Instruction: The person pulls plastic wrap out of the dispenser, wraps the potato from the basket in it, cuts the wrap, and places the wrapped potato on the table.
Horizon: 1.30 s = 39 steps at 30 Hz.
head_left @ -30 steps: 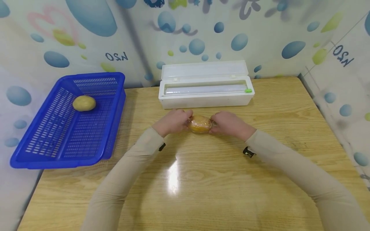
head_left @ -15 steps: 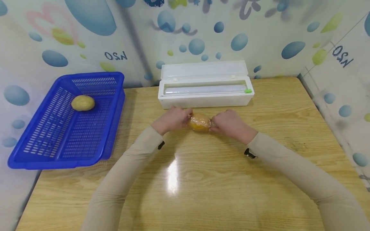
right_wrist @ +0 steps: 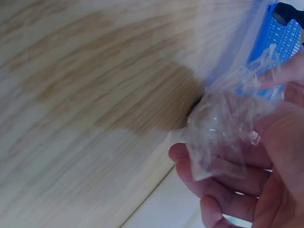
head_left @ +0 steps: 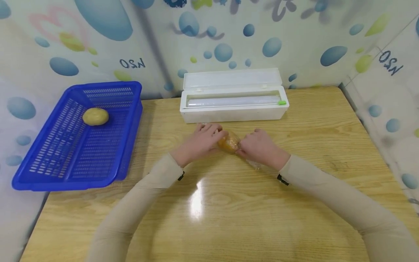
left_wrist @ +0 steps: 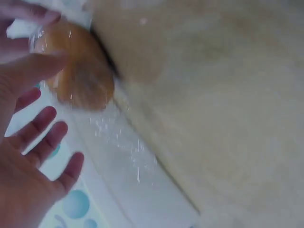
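Note:
An orange-yellow oval fruit or vegetable (head_left: 230, 142), bound in clear plastic wrap, lies between the hands near the white box. My left hand (head_left: 200, 144) is at its left end; the left wrist view shows those fingers spread and relaxed, with the thumb beside the wrapped piece (left_wrist: 78, 69). My right hand (head_left: 260, 148) pinches the gathered plastic wrap (right_wrist: 213, 135) at the right end. A loose tail of film (head_left: 254, 165) trails below that hand. The film at the left end is mostly covered by the left hand.
Behind the hands stands a white cling-film box (head_left: 234, 114) with its lid raised, a film roll (head_left: 232, 101) inside and a green slider (head_left: 282, 103). At left, a blue perforated basket (head_left: 126, 145) holds a potato (head_left: 95, 116). A patterned wall backs the wooden table (head_left: 229, 218).
My left hand has let go of the wrap's left end, its fingers now spread. The right end of the wrapped piece has turned toward me, and the film tail now shows below my right hand.

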Each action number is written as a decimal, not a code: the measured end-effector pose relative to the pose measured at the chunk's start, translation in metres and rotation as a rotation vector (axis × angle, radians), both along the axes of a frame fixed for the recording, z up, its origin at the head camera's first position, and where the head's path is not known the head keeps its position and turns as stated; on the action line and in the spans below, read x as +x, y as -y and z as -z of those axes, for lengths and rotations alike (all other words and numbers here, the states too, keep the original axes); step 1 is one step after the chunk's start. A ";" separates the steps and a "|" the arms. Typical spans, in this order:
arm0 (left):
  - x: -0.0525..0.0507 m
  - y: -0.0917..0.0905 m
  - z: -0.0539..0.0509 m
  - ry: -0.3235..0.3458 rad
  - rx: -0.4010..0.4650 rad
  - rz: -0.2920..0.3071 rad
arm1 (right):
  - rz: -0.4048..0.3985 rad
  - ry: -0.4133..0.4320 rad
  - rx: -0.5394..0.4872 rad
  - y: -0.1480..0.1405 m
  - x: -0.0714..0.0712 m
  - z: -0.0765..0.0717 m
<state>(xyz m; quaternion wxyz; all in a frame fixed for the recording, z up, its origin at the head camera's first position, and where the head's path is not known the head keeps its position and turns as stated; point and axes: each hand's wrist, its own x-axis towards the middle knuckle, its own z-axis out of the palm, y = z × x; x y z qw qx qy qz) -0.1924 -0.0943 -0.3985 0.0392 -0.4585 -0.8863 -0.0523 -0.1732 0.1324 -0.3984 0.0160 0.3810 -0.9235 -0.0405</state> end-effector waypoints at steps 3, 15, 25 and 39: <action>0.003 -0.001 0.005 -0.025 0.057 0.046 | -0.024 -0.016 -0.010 0.002 0.003 0.001; -0.005 0.003 0.008 0.048 0.134 0.041 | -0.250 0.085 -0.198 -0.018 -0.003 0.001; -0.016 -0.003 0.003 0.224 0.130 0.039 | -0.513 -0.303 -0.005 -0.004 0.000 0.016; -0.017 -0.007 -0.003 0.227 0.061 0.051 | -0.538 -0.165 -0.299 0.000 0.007 0.021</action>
